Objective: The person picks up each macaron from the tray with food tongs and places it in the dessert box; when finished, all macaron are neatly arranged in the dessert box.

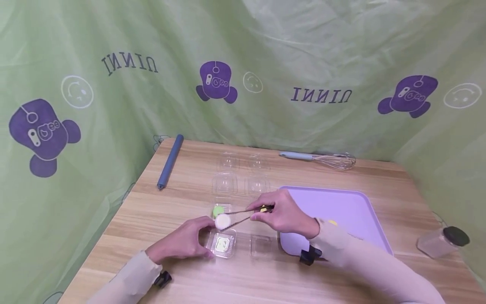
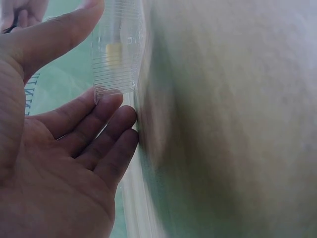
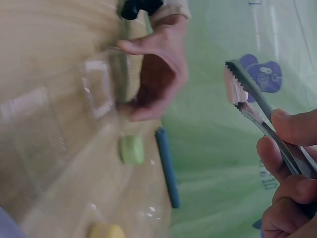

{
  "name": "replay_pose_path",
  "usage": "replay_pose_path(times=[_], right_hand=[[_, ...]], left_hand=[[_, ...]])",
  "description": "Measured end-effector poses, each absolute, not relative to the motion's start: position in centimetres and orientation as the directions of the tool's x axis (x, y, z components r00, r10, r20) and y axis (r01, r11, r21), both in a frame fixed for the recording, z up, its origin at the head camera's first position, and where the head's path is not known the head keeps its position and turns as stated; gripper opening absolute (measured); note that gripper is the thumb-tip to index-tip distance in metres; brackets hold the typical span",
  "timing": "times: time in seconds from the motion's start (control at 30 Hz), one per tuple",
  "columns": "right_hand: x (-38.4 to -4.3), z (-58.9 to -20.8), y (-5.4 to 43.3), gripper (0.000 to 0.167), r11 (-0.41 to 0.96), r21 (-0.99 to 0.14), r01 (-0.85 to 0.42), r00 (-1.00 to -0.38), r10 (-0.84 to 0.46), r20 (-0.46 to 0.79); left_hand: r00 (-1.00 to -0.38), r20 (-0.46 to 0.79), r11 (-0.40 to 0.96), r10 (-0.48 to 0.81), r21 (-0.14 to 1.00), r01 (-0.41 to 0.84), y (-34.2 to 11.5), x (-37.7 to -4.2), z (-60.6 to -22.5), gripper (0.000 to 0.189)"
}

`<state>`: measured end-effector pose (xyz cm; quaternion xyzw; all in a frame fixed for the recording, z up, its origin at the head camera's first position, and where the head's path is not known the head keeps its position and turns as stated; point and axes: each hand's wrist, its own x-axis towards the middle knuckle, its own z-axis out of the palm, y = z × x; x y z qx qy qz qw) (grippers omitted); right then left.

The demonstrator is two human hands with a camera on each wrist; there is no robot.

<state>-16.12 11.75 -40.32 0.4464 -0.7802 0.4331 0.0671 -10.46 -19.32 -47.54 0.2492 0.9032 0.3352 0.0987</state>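
Observation:
My right hand [image 1: 284,213] holds metal tongs [image 3: 255,91] with serrated tips. Between those tips is a pale pinkish-white round piece [image 1: 222,221], held up above the table. Below it, my left hand [image 1: 180,240] grips a clear plastic box [image 2: 119,74], thumb on one side and fingertips on the other. A small light square with a yellowish-green pattern [image 1: 221,243] shows in the middle of that box. Just behind, a green round piece [image 1: 218,211] sits in another clear box. A yellow piece [image 3: 106,231] is partly hidden by the tongs in the head view.
Another clear box [image 1: 260,245] stands right of the left hand's one. Several clear lids [image 1: 225,182] stand behind. A lilac tray [image 1: 364,215] bears a yellow piece [image 1: 332,222]. A blue rod [image 1: 170,162], a whisk [image 1: 319,158] and a dark-lidded jar [image 1: 436,245] lie around.

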Motion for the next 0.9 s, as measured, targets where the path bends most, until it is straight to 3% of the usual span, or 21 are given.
replay_pose_path(times=[0.47, 0.9], right_hand=[[-15.2, -44.6, 10.6, 0.011, 0.388, -0.643, -0.660, -0.653, -0.720, 0.236], [-15.1, -46.2, 9.7, 0.011, 0.408, -0.586, -0.700, -0.636, -0.729, 0.252]], left_hand=[[-0.850, 0.011, 0.651, 0.527, 0.638, 0.412, -19.3, -10.5, -47.4, 0.076], [-0.851, 0.003, 0.656, 0.526, 0.636, 0.407, -19.2, -10.5, -47.4, 0.077]])
